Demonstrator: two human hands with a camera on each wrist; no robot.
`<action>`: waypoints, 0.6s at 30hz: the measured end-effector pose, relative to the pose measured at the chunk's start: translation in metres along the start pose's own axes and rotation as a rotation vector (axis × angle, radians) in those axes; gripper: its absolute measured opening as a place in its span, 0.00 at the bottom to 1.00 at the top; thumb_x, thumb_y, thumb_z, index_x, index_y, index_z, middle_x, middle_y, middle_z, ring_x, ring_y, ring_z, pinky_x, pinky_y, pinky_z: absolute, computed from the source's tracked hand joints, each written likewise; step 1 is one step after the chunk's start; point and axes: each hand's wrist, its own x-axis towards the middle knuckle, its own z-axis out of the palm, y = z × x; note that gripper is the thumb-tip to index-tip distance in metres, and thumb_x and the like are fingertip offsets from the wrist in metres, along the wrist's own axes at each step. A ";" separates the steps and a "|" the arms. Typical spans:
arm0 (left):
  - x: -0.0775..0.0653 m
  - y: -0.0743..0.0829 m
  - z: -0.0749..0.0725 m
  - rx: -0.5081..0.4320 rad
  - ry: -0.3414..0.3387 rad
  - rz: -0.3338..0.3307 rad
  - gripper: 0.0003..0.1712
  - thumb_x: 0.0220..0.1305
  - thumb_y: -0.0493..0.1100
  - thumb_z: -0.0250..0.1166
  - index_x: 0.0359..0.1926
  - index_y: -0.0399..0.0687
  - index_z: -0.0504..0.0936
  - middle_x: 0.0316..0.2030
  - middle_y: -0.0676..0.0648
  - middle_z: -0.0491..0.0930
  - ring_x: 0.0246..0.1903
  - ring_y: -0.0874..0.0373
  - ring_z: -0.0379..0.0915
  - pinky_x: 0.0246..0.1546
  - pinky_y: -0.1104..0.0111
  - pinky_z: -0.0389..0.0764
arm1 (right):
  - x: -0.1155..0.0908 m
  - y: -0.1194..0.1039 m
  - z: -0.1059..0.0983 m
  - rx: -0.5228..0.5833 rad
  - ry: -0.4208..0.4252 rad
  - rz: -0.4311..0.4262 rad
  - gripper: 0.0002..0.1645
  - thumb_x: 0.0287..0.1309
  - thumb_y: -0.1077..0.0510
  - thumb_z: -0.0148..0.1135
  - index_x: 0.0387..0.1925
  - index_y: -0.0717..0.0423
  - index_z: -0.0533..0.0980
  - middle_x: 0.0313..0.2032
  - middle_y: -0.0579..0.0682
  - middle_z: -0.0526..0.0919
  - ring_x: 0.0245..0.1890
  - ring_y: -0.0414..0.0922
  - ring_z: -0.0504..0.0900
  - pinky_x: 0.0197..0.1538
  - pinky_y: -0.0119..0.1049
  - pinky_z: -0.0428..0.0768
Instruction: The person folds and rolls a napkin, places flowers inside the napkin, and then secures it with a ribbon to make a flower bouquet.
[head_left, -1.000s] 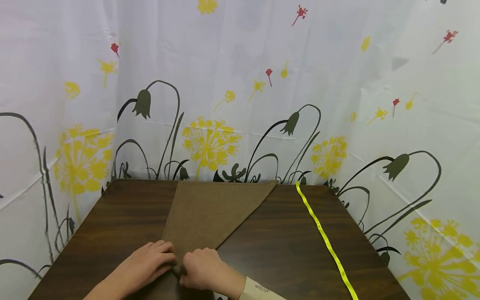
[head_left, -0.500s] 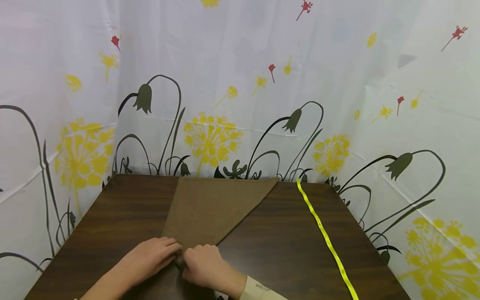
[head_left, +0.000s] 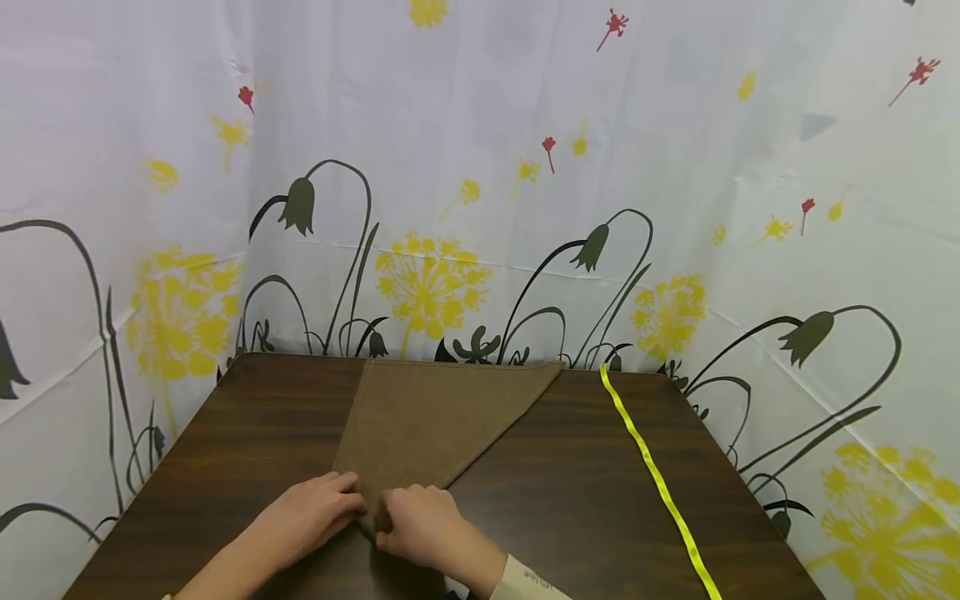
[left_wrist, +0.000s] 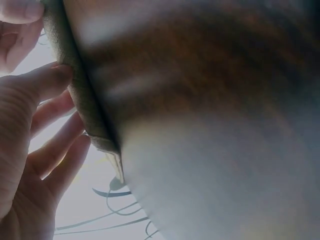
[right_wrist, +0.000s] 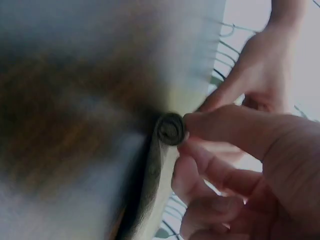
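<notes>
A brown cloth (head_left: 420,408) lies flat on the dark wood table, broad at the back edge and tapering toward me. Its near end is wound into a tight roll, whose spiral end (right_wrist: 171,129) faces the right wrist view. My left hand (head_left: 318,510) holds the roll's left part, thumb on the near side and fingers beyond, as the left wrist view shows. My right hand (head_left: 427,525) pinches the roll at its right end between thumb and fingertips. In the head view the hands sit side by side and cover most of the roll.
A yellow measuring tape (head_left: 656,475) runs lengthwise along the right side of the table (head_left: 570,500). Behind the table's far edge hangs a white curtain (head_left: 480,108) printed with flowers.
Both hands have edged slightly away from me along the cloth, keeping to the rolled end. The head view has shifted a little. The tape stays in place.
</notes>
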 end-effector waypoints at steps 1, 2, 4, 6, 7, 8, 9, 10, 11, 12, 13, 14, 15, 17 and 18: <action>0.000 0.001 0.001 0.000 -0.002 -0.009 0.13 0.57 0.38 0.82 0.36 0.62 0.87 0.36 0.61 0.72 0.32 0.69 0.64 0.28 0.73 0.72 | -0.001 -0.002 0.001 -0.039 0.024 -0.008 0.09 0.65 0.42 0.75 0.36 0.37 0.83 0.28 0.34 0.83 0.23 0.35 0.78 0.26 0.34 0.77; -0.001 0.002 0.000 0.005 -0.003 -0.018 0.13 0.57 0.38 0.82 0.36 0.62 0.88 0.36 0.61 0.72 0.32 0.69 0.65 0.29 0.72 0.74 | -0.003 -0.005 0.003 -0.081 0.045 -0.017 0.11 0.64 0.40 0.76 0.35 0.37 0.82 0.27 0.35 0.83 0.23 0.35 0.78 0.26 0.35 0.77; 0.000 0.005 0.000 0.025 -0.006 -0.028 0.13 0.57 0.39 0.82 0.36 0.61 0.89 0.36 0.61 0.73 0.32 0.68 0.67 0.29 0.71 0.75 | -0.005 -0.009 0.005 -0.159 0.081 -0.035 0.15 0.62 0.40 0.78 0.31 0.40 0.81 0.25 0.37 0.82 0.20 0.37 0.76 0.24 0.36 0.76; 0.002 0.007 0.000 0.078 -0.018 -0.021 0.12 0.58 0.39 0.81 0.37 0.60 0.89 0.37 0.60 0.74 0.33 0.66 0.70 0.32 0.68 0.78 | -0.006 -0.011 0.008 -0.208 0.115 -0.050 0.18 0.61 0.44 0.77 0.25 0.43 0.76 0.21 0.38 0.76 0.16 0.37 0.68 0.19 0.34 0.70; 0.003 0.009 0.000 0.122 -0.027 -0.010 0.11 0.58 0.40 0.81 0.37 0.60 0.89 0.37 0.59 0.75 0.34 0.64 0.72 0.34 0.67 0.79 | -0.007 -0.011 0.008 -0.212 0.130 -0.058 0.20 0.60 0.47 0.77 0.22 0.43 0.73 0.19 0.38 0.72 0.14 0.36 0.64 0.17 0.33 0.66; 0.005 0.011 0.000 0.169 -0.040 0.003 0.11 0.58 0.40 0.81 0.37 0.60 0.89 0.37 0.58 0.76 0.35 0.62 0.73 0.37 0.66 0.80 | -0.008 -0.011 0.009 -0.210 0.138 -0.060 0.23 0.59 0.49 0.76 0.20 0.43 0.70 0.17 0.38 0.67 0.13 0.37 0.59 0.16 0.32 0.61; 0.007 0.012 -0.001 0.218 -0.051 0.017 0.11 0.57 0.41 0.81 0.37 0.60 0.88 0.37 0.57 0.77 0.36 0.61 0.75 0.40 0.64 0.81 | -0.008 -0.010 0.009 -0.195 0.144 -0.061 0.25 0.58 0.52 0.75 0.17 0.44 0.66 0.16 0.38 0.63 0.13 0.37 0.54 0.15 0.32 0.56; 0.008 0.014 -0.001 0.267 -0.060 0.030 0.11 0.57 0.41 0.81 0.37 0.59 0.88 0.37 0.56 0.78 0.38 0.59 0.77 0.42 0.63 0.81 | -0.008 -0.009 0.009 -0.174 0.148 -0.060 0.28 0.56 0.55 0.74 0.16 0.44 0.62 0.15 0.39 0.59 0.14 0.38 0.51 0.15 0.32 0.53; 0.009 0.015 -0.002 0.310 -0.067 0.037 0.12 0.56 0.42 0.82 0.37 0.59 0.87 0.38 0.56 0.79 0.40 0.58 0.79 0.44 0.61 0.82 | -0.008 -0.008 0.009 -0.153 0.149 -0.060 0.30 0.55 0.57 0.73 0.15 0.44 0.59 0.15 0.39 0.55 0.14 0.39 0.49 0.15 0.32 0.50; 0.009 0.016 -0.002 0.344 -0.073 0.042 0.13 0.55 0.42 0.82 0.38 0.59 0.86 0.39 0.56 0.81 0.42 0.57 0.80 0.46 0.61 0.82 | -0.008 -0.007 0.009 -0.132 0.144 -0.058 0.31 0.55 0.57 0.73 0.14 0.44 0.57 0.15 0.39 0.53 0.14 0.39 0.48 0.16 0.32 0.49; 0.010 0.017 -0.003 0.364 -0.076 0.040 0.14 0.55 0.42 0.83 0.39 0.58 0.86 0.39 0.56 0.82 0.42 0.57 0.81 0.46 0.61 0.83 | -0.008 -0.005 0.009 -0.109 0.136 -0.051 0.32 0.56 0.57 0.72 0.14 0.44 0.56 0.14 0.39 0.53 0.14 0.39 0.48 0.16 0.33 0.49; 0.010 0.017 -0.004 0.369 -0.080 0.033 0.15 0.55 0.42 0.83 0.40 0.58 0.85 0.39 0.56 0.83 0.41 0.57 0.82 0.45 0.61 0.83 | -0.007 -0.004 0.008 -0.090 0.124 -0.044 0.32 0.56 0.57 0.71 0.14 0.44 0.55 0.14 0.39 0.52 0.14 0.39 0.48 0.16 0.33 0.50; 0.010 0.018 -0.005 0.371 -0.084 0.026 0.16 0.55 0.42 0.83 0.41 0.57 0.85 0.40 0.56 0.84 0.41 0.57 0.82 0.44 0.62 0.84 | -0.007 -0.003 0.008 -0.071 0.113 -0.036 0.32 0.57 0.58 0.71 0.14 0.44 0.55 0.14 0.40 0.52 0.14 0.39 0.48 0.16 0.33 0.50; 0.010 0.018 -0.005 0.361 -0.089 0.014 0.17 0.55 0.41 0.83 0.41 0.56 0.84 0.39 0.55 0.84 0.39 0.58 0.82 0.41 0.63 0.84 | -0.006 0.000 0.007 -0.038 0.089 -0.023 0.32 0.59 0.58 0.68 0.13 0.44 0.55 0.13 0.40 0.51 0.14 0.39 0.49 0.16 0.34 0.51; 0.011 0.017 -0.005 0.355 -0.089 0.011 0.16 0.55 0.40 0.83 0.40 0.55 0.84 0.38 0.56 0.84 0.37 0.58 0.82 0.40 0.64 0.85 | -0.005 0.001 0.007 -0.024 0.077 -0.015 0.32 0.60 0.57 0.67 0.13 0.44 0.55 0.13 0.40 0.51 0.14 0.39 0.50 0.16 0.35 0.52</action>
